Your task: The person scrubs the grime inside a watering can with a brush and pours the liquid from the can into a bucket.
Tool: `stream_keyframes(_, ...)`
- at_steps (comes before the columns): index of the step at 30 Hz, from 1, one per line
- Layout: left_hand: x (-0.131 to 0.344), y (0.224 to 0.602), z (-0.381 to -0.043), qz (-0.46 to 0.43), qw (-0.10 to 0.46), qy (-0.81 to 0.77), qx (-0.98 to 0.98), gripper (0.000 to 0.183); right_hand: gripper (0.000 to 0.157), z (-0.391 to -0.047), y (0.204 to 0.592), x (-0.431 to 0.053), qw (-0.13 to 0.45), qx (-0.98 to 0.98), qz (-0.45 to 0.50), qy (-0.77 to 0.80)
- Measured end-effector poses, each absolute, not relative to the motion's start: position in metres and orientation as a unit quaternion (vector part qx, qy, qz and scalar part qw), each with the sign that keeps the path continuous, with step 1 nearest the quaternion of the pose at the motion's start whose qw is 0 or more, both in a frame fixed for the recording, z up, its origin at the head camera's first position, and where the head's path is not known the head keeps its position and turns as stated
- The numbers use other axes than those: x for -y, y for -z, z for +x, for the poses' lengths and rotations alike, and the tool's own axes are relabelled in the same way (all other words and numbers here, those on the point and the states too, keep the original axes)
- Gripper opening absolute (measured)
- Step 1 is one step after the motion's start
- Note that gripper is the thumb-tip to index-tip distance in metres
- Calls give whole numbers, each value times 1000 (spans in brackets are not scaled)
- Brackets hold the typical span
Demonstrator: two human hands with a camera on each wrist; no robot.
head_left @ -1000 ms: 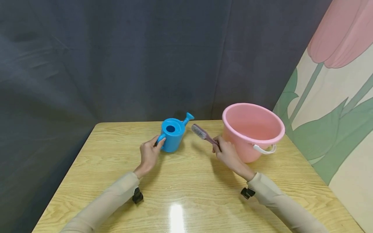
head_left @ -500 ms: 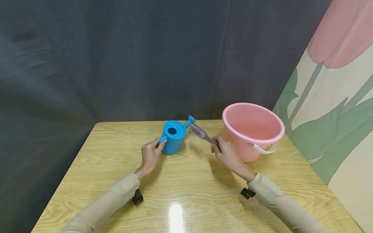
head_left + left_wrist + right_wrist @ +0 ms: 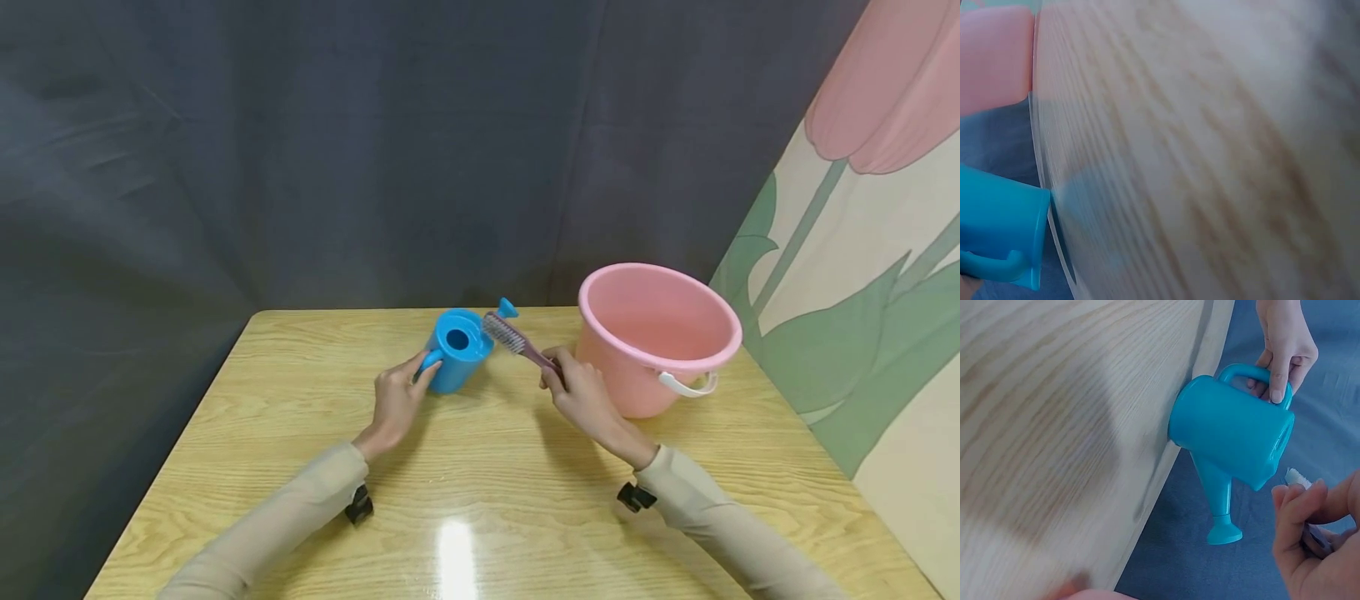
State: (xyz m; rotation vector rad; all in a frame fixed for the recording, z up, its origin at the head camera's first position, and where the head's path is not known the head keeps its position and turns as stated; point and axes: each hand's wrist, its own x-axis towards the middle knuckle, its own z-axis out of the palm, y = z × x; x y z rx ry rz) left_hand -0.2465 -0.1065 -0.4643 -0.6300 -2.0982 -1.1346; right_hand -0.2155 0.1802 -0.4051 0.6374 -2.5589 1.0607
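My left hand (image 3: 397, 398) holds a blue watering can (image 3: 453, 372) by its handle near the table's far edge. In the right wrist view the can (image 3: 1229, 431) shows its long spout with a flared rose, and the thumb lies over the handle. My right hand (image 3: 587, 402) grips a purple-handled scrub brush (image 3: 536, 357) with pale bristles, its head pointing left. From the head view the brush head overlaps the can's top rim and hides part of the spout. The fingers of the right hand (image 3: 1316, 540) curl round the brush handle, covering most of it.
A pink bucket (image 3: 626, 383) with a white handle (image 3: 686, 386) stands right behind my right hand. The wooden table (image 3: 300, 367) ends at a dark curtain (image 3: 420, 158). On the right is a wall (image 3: 885, 333) painted with tulips.
My left hand has moved the watering can to the right and tilted it toward the brush. The brush has shifted slightly left, and its head now overlaps the can.
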Motion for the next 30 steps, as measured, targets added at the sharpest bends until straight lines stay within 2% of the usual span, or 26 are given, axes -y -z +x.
stream_keyframes(7,104,466,-247,-240,329,433,804,22,18,-216,401,-179,168,886,234,-363)
stream_keyframes(12,104,466,-248,-243,333,427,805,18,17,-217,398,-177,205,879,250,-350)
stream_keyframes(19,104,468,-248,-250,335,418,806,13,17,-219,393,-175,222,876,257,-342)
stream_keyframes(30,103,464,-245,-253,330,412,811,21,20,-219,388,-173,261,862,275,-337)
